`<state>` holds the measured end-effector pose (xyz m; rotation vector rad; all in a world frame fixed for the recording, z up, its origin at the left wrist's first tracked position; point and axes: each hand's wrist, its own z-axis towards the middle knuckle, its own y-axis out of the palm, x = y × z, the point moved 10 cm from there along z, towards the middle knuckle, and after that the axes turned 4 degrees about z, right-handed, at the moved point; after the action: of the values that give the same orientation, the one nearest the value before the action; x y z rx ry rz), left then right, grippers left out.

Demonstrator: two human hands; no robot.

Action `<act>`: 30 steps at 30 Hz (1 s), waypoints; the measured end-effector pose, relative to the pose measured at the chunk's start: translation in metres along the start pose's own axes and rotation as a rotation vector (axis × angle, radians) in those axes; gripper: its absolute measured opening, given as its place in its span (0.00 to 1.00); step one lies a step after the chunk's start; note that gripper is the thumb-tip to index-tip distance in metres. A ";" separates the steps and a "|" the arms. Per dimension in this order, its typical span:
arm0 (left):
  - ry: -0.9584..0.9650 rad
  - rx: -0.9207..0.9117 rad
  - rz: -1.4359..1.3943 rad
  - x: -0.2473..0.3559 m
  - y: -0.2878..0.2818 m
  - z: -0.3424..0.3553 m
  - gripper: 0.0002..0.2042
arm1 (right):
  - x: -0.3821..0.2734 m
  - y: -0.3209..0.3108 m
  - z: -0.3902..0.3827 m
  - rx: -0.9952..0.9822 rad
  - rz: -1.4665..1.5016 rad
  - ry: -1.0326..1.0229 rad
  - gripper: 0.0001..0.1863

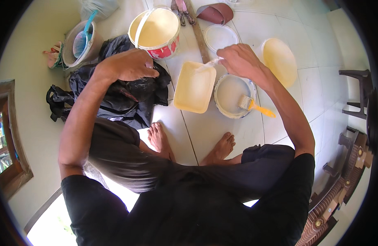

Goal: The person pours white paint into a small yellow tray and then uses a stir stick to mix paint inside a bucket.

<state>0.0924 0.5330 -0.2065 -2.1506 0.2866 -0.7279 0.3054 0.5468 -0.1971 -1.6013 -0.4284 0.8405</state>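
The person squats on the tiled floor (pixel 246 135) with both bare feet (pixel 160 139) planted just short of the paint things, so any drip that lands at six o'clock of the containers is likely to be stepped in and tracked about. Just beyond the toes, the round paint can (pixel 231 95) sits open with a yellow-handled brush (pixel 254 105) laid across its rim at four o'clock, bristles in; that handle overhangs the floor and a nudge from the forearm above it could tip the brush out or rock the can. Touching the can at nine o'clock is the cream square tray (pixel 195 87), also open and easily knocked. The right hand (pixel 238 59) hovers over the can's twelve o'clock edge, fingers closed on a pale stirring stick (pixel 207 64) whose coated end reaches over the tray; wet paint could fall from it onto tile between the two. The left hand (pixel 129 65) rests curled on a heap of black cloth (pixel 127 92) at nine o'clock, fingers gripping the fabric, which lies close enough to the tray to soak up a spill. Farther off at twelve o'clock stands a large cream bucket (pixel 156 28), with a loose round lid (pixel 279 59) at two o'clock.
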 end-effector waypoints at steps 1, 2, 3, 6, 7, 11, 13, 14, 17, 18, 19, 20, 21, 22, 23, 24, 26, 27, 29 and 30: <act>0.007 0.008 0.008 0.002 0.000 0.002 0.21 | 0.003 -0.001 -0.004 -0.023 -0.029 0.022 0.06; 0.012 0.015 0.013 0.004 0.001 0.004 0.22 | 0.002 0.000 -0.009 -0.048 -0.019 0.027 0.06; 0.016 0.021 0.017 0.006 0.000 0.004 0.22 | 0.002 0.002 -0.013 -0.073 -0.009 0.031 0.06; -0.028 -0.039 0.043 0.004 0.003 0.005 0.22 | -0.016 0.009 -0.026 -0.106 0.067 -0.003 0.08; -0.042 -0.033 0.041 0.003 0.003 0.003 0.23 | -0.025 0.012 -0.028 -0.111 0.101 -0.027 0.10; -0.060 -0.108 0.058 0.004 0.006 0.006 0.22 | -0.054 0.029 -0.030 -0.161 0.184 -0.115 0.11; -0.049 -0.139 0.092 0.008 0.007 0.013 0.22 | -0.060 0.027 -0.028 -0.136 0.196 -0.131 0.12; -0.046 -0.124 0.072 0.008 0.006 0.013 0.22 | -0.061 0.029 -0.024 -0.153 0.181 -0.136 0.11; -0.052 -0.107 0.028 0.007 0.006 0.013 0.22 | -0.061 0.030 -0.010 -0.177 0.170 -0.147 0.11; -0.065 -0.118 0.021 0.006 0.007 0.014 0.22 | -0.062 0.028 -0.005 -0.169 0.186 -0.149 0.10; -0.078 -0.129 0.014 0.005 0.007 0.016 0.22 | -0.062 0.026 -0.001 -0.160 0.204 -0.149 0.10; -0.081 -0.129 0.021 0.004 0.007 0.017 0.22 | -0.060 0.025 0.003 -0.112 0.228 -0.149 0.10; -0.084 -0.129 0.029 0.002 0.008 0.019 0.21 | -0.058 0.027 0.006 -0.064 0.252 -0.149 0.10; -0.087 -0.130 0.037 0.001 0.008 0.021 0.21 | -0.054 0.027 0.008 -0.016 0.275 -0.148 0.10; -0.084 -0.121 0.051 0.000 0.008 0.022 0.21 | -0.050 0.025 0.009 0.018 0.265 -0.143 0.10; -0.081 -0.113 0.066 -0.001 0.008 0.022 0.21 | -0.045 0.023 0.010 0.051 0.254 -0.136 0.09; -0.080 -0.116 0.076 -0.003 0.009 0.023 0.21 | -0.034 0.016 0.011 0.105 0.217 -0.117 0.09; -0.082 -0.127 0.072 -0.005 0.011 0.025 0.21 | -0.028 0.012 0.010 0.125 0.190 -0.104 0.09; -0.077 -0.130 0.067 -0.006 0.012 0.025 0.21 | -0.019 0.006 0.006 0.134 0.140 -0.075 0.08; -0.071 -0.122 0.066 -0.005 0.011 0.024 0.21 | -0.016 0.003 0.004 0.123 0.117 -0.058 0.07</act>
<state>0.1035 0.5436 -0.2289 -2.2654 0.3711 -0.6082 0.2913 0.5382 -0.1960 -1.5023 -0.3201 0.9856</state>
